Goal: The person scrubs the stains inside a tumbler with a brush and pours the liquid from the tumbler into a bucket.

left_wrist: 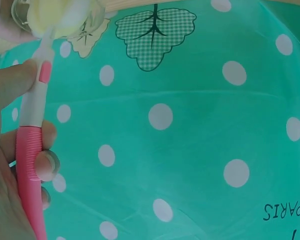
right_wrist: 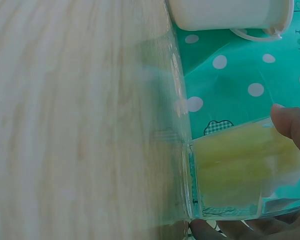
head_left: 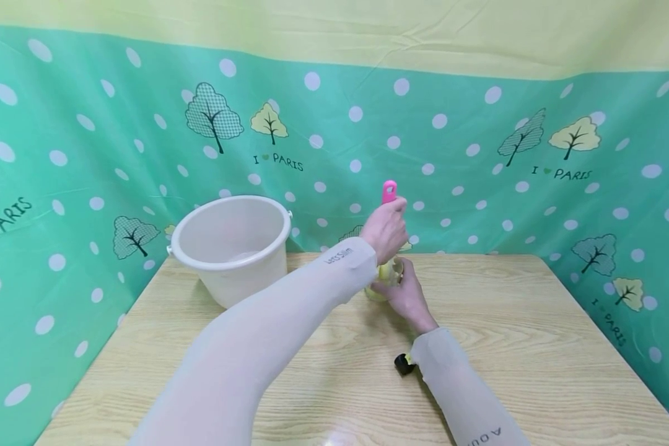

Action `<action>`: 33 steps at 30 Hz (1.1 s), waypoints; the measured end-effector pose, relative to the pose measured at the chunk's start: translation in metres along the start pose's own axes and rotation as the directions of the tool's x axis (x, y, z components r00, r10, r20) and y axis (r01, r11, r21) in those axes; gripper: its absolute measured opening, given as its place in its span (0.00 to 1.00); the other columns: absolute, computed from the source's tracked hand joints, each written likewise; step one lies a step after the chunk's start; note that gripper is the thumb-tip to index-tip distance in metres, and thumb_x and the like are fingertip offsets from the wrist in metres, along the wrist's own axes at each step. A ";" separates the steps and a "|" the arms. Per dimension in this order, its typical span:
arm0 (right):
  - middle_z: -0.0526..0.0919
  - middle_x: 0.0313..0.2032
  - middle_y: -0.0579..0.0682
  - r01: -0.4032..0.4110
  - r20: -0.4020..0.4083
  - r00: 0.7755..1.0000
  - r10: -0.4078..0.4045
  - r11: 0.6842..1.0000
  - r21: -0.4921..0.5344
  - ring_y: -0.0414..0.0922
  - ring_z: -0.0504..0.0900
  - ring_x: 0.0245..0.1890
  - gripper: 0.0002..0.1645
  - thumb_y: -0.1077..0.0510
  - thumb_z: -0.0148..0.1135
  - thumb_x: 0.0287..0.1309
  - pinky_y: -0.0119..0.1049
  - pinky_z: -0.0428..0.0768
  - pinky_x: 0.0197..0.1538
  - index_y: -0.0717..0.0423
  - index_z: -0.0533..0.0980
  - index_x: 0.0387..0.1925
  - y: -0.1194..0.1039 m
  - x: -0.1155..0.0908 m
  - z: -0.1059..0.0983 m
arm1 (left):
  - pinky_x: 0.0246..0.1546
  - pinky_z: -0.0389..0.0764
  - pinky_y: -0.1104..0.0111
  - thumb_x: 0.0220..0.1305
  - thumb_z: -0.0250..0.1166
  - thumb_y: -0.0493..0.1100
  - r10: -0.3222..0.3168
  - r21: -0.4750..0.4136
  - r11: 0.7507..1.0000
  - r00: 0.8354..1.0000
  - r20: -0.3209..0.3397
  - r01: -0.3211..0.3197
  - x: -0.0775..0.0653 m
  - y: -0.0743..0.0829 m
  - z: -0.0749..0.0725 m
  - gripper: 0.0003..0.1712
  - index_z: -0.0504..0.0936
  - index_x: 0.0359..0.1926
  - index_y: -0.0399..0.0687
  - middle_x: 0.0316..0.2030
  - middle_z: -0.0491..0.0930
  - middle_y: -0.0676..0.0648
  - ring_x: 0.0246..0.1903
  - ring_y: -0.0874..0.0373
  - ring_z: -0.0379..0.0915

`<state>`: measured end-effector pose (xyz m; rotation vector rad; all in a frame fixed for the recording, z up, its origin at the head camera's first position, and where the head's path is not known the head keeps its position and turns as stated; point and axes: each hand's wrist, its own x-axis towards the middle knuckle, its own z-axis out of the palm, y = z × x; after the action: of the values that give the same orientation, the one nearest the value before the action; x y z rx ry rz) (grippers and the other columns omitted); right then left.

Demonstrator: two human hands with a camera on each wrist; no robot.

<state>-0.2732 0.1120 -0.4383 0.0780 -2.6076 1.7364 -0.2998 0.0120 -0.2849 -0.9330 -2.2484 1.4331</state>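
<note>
My left hand (head_left: 386,230) grips the pink and white handle (left_wrist: 30,150) of a sponge cup brush, its thumb lying along the white part. The handle's pink end (head_left: 389,191) sticks up above the fist. Yellow and white sponge (left_wrist: 57,17) forms the brush head, which is inside a clear drinking glass (right_wrist: 230,214). My right hand (head_left: 408,296) holds that glass around its side, thumb on one side and fingers on the other. In the right wrist view the yellow sponge (right_wrist: 230,175) shows through the glass wall, and the glass base is at the table surface.
A white bucket (head_left: 231,265) stands at the back left of the wooden table (head_left: 507,347). Green polka-dot cloth (head_left: 357,142) hangs behind and at both sides. A small black device (head_left: 404,364) is at the right sleeve's cuff.
</note>
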 end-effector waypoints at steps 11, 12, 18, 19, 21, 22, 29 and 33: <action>0.56 0.70 0.57 0.033 -0.009 0.999 -0.033 0.999 0.012 0.57 0.57 0.68 0.57 0.43 0.74 0.46 0.55 0.60 0.65 0.49 0.51 0.71 0.003 0.001 0.000 | 0.58 0.53 0.58 0.62 0.57 0.55 0.032 -0.004 0.999 0.999 -0.026 -0.032 -0.004 0.002 -0.008 0.13 0.81 0.41 0.57 0.35 0.82 0.54 0.43 0.55 0.66; 0.58 0.69 0.57 0.038 -0.013 0.999 -0.038 0.999 0.013 0.56 0.58 0.67 0.57 0.44 0.74 0.46 0.55 0.61 0.65 0.49 0.51 0.71 0.003 0.001 0.000 | 0.58 0.53 0.58 0.62 0.57 0.55 0.031 -0.006 1.000 0.999 -0.033 -0.031 -0.004 0.002 -0.009 0.13 0.82 0.41 0.57 0.35 0.82 0.55 0.43 0.55 0.66; 0.61 0.67 0.58 0.054 -0.037 0.998 -0.054 0.998 -0.019 0.56 0.61 0.65 0.56 0.53 0.72 0.47 0.53 0.63 0.64 0.54 0.50 0.71 0.003 0.002 0.001 | 0.60 0.50 0.58 0.62 0.59 0.51 0.043 0.027 0.999 0.995 -0.087 -0.041 0.000 0.005 -0.013 0.11 0.83 0.40 0.57 0.36 0.83 0.55 0.50 0.51 0.65; 0.60 0.67 0.59 0.055 -0.036 0.998 -0.056 0.998 -0.029 0.57 0.61 0.66 0.56 0.54 0.72 0.47 0.54 0.63 0.64 0.56 0.49 0.71 0.003 0.003 0.001 | 0.60 0.50 0.57 0.62 0.59 0.51 0.045 0.037 0.998 0.995 -0.094 -0.041 0.000 0.006 -0.013 0.10 0.83 0.40 0.57 0.37 0.83 0.55 0.50 0.50 0.65; 0.59 0.68 0.60 0.053 -0.041 0.998 -0.055 0.997 -0.049 0.59 0.61 0.66 0.56 0.54 0.72 0.47 0.54 0.63 0.64 0.56 0.49 0.71 0.003 0.003 0.001 | 0.59 0.50 0.58 0.62 0.59 0.50 0.046 0.052 0.998 0.993 -0.108 -0.040 0.001 0.008 -0.013 0.10 0.83 0.40 0.57 0.38 0.83 0.55 0.48 0.52 0.64; 0.58 0.68 0.61 0.053 -0.042 0.998 -0.055 0.997 -0.055 0.60 0.60 0.66 0.56 0.54 0.72 0.47 0.54 0.64 0.64 0.56 0.49 0.71 0.003 0.004 0.001 | 0.59 0.51 0.58 0.62 0.60 0.50 0.044 0.058 0.998 0.992 -0.115 -0.037 0.002 0.008 -0.012 0.09 0.84 0.40 0.57 0.38 0.83 0.54 0.47 0.52 0.64; 0.55 0.70 0.62 0.056 -0.025 0.998 -0.057 0.996 -0.070 0.61 0.58 0.67 0.55 0.52 0.71 0.51 0.54 0.63 0.64 0.57 0.48 0.71 0.002 0.003 0.000 | 0.59 0.52 0.59 0.64 0.59 0.49 0.011 0.081 0.997 0.989 -0.150 0.001 0.003 0.014 -0.006 0.09 0.84 0.38 0.56 0.36 0.83 0.53 0.42 0.54 0.63; 0.54 0.70 0.62 0.050 -0.019 0.999 -0.051 0.997 -0.050 0.60 0.57 0.67 0.54 0.51 0.71 0.51 0.54 0.62 0.65 0.55 0.49 0.71 0.002 0.002 0.001 | 0.60 0.50 0.58 0.63 0.60 0.49 -0.002 0.089 0.996 0.992 -0.127 0.013 0.004 0.014 -0.003 0.07 0.83 0.36 0.55 0.33 0.82 0.54 0.44 0.54 0.64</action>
<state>-0.2753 0.1116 -0.4401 0.1240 -2.6084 1.6471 -0.2964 0.0207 -0.2964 -0.9578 -2.0768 1.4168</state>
